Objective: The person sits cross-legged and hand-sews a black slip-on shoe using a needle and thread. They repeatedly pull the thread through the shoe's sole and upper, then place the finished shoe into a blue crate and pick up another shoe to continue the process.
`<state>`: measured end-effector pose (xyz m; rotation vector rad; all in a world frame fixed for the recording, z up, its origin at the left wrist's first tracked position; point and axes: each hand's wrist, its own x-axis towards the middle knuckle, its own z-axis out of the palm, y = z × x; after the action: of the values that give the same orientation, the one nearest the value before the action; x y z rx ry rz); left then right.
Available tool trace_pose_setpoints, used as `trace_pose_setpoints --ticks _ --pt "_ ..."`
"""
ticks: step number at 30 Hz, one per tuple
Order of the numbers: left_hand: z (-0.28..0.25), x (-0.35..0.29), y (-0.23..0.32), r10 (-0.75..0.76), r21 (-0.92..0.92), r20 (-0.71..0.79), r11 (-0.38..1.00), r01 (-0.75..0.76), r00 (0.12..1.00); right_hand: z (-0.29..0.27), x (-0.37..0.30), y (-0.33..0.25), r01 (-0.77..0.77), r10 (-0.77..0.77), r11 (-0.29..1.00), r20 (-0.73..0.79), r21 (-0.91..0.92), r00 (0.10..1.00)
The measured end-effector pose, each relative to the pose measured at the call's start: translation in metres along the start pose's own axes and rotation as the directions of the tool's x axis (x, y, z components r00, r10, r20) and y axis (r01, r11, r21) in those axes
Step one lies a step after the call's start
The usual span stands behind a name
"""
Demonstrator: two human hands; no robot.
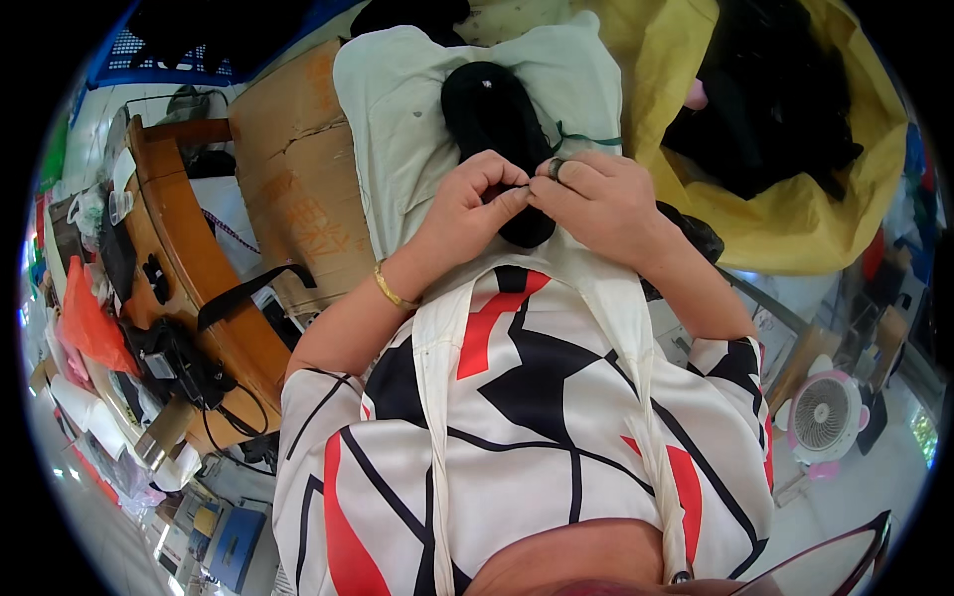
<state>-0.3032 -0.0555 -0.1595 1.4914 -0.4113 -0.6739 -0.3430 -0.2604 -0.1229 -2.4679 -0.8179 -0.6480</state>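
Note:
A black slipper-like shoe lies on a white cloth over my lap, with a small pale mark near its far end. Just over the shoe's near part, my left hand has its thumb and forefinger pinched together. Against those fingertips my right hand pinches too, wearing a dark ring-like band on one finger. Whatever sits between the fingertips is too small to make out. A green strip crosses the white cloth beside my right hand.
To the right, a large yellow bag holds black pieces. Cardboard stands at the left, beside a wooden table edge with a black machine-like device. Lower right is a white and pink fan. A blue plastic crate is at the far left.

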Motion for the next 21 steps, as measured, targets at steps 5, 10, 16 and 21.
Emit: trace_pose_setpoints --ticks 5,10,16,21 --pt "0.012 -0.006 0.007 0.137 0.255 -0.047 0.959 -0.121 0.989 0.005 -0.011 -0.015 0.208 -0.21 0.978 -0.081 -0.026 0.974" --pt "0.023 -0.012 0.01 0.255 0.38 -0.048 0.899 -0.219 0.966 0.0 -0.021 -0.023 0.256 -0.253 0.967 -0.135 0.007 0.958" --pt "0.023 -0.018 0.004 0.127 0.276 -0.07 0.956 -0.103 0.989 -0.032 -0.022 -0.029 0.074 -0.041 0.985 -0.198 0.159 0.979" --pt "0.021 -0.019 0.005 0.146 0.216 -0.042 0.967 -0.133 0.988 -0.02 -0.031 -0.013 -0.03 0.026 0.999 -0.173 -0.017 0.985"
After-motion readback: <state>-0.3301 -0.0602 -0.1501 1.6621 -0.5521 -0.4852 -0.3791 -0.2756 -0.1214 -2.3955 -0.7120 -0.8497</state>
